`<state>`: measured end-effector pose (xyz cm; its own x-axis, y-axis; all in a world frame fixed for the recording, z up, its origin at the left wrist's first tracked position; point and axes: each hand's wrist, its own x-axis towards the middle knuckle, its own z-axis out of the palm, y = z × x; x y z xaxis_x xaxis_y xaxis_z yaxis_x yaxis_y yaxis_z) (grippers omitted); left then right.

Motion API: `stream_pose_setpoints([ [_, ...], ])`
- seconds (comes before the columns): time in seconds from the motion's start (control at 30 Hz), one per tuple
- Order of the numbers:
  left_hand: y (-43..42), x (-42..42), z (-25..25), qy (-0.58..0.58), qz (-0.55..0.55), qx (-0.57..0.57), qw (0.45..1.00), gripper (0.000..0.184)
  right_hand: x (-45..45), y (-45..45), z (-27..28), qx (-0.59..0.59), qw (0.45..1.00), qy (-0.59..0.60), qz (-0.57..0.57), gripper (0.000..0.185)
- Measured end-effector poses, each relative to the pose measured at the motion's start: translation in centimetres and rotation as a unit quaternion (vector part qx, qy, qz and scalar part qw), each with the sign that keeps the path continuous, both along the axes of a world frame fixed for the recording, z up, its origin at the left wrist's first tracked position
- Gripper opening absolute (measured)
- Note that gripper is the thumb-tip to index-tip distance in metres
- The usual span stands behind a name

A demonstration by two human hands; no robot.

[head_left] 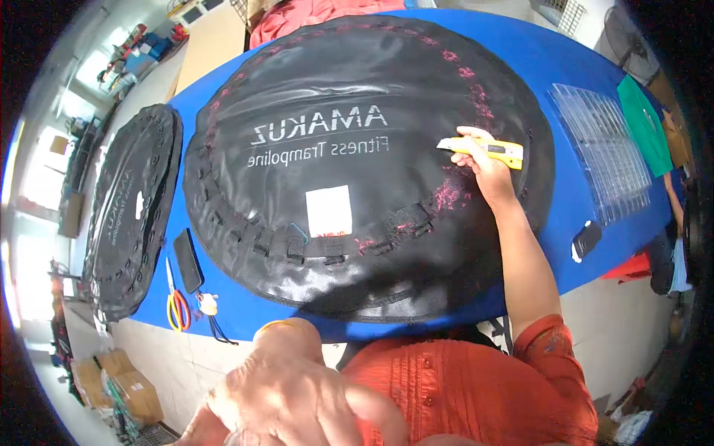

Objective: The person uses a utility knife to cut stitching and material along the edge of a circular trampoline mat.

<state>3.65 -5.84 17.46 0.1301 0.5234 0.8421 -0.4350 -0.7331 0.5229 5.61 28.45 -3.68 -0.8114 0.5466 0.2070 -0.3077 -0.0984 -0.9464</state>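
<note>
A yellow utility knife (506,154) is pinched in my right hand (482,160), its blade end pointing left over a large round black trampoline mat (312,171). Mirror-reversed white lettering, pink marks and black loops show on the mat. On its near part lies a white square patch (329,211), with a short bluish thread beside it. My left hand (297,394) is close to the camera at the bottom, off the near table edge. Its back faces me, and its fingers are too hidden to read.
A second, smaller-looking black mat (134,208) lies at the left of the blue table (260,308). Scissors (176,297) and a black phone (188,260) are near it. Clear plastic sheets (602,152), a small black object (586,239) and green material (643,123) are on the right.
</note>
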Motion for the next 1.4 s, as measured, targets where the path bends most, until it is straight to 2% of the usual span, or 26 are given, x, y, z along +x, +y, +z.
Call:
stream_pose_setpoints([
  [0.33, -0.6, -0.2, -0.1, 0.019, 0.016, 0.004, 1.0, 0.071, -0.2, 0.0, 0.1, -0.012, 1.0, -0.007, 0.002, 0.029],
  [0.4, -1.5, -0.1, 0.0, 0.007, -0.029, -0.005, 1.0, 0.071, -0.1, 0.1, 0.1, -0.008, 1.0, -0.015, 0.001, 0.029],
  [0.57, -1.8, -0.3, 0.1, 0.021, 0.047, 0.006, 0.999, 0.072, -0.1, -0.1, 0.3, 0.001, 1.0, -0.025, 0.0, 0.029],
  [0.67, -1.1, -1.2, 0.8, 0.095, 0.049, 0.052, 0.993, 0.073, -0.2, 0.2, -0.2, 0.006, 1.0, -0.02, 0.003, 0.03],
  [1.0, -3.3, -0.5, -0.3, 0.053, 0.057, 0.005, 0.997, 0.07, -0.1, -0.2, 0.4, -0.009, 0.999, -0.039, 0.004, 0.032],
  [1.07, -3.8, -1.0, -0.8, 0.2, 0.068, 0.05, 0.976, 0.07, -0.1, -0.3, 0.6, -0.008, 0.999, -0.043, -0.007, 0.031],
  [1.2, -2.6, -1.5, 0.3, 0.145, 0.051, 0.079, 0.985, 0.071, 0.0, -0.4, 0.7, -0.01, 0.999, -0.045, -0.004, 0.032],
  [1.27, -3.2, -0.5, 0.3, 0.02, -0.082, 0.042, 0.996, 0.073, -0.1, -0.3, 0.6, -0.01, 0.999, -0.042, -0.008, 0.032],
  [1.3, -1.9, -1.5, 1.5, 0.074, -0.085, 0.081, 0.99, 0.075, -0.1, -0.2, 0.5, -0.01, 0.999, -0.044, -0.005, 0.031],
  [1.37, -2.9, -2.4, 0.7, 0.159, -0.04, 0.08, 0.983, 0.074, 0.0, -0.2, 0.6, -0.011, 0.999, -0.043, 0.001, 0.031],
  [1.4, -1.7, -3.0, 0.4, 0.145, -0.034, 0.072, 0.986, 0.075, -0.1, -0.2, 0.7, -0.012, 0.999, -0.042, 0.003, 0.03],
])
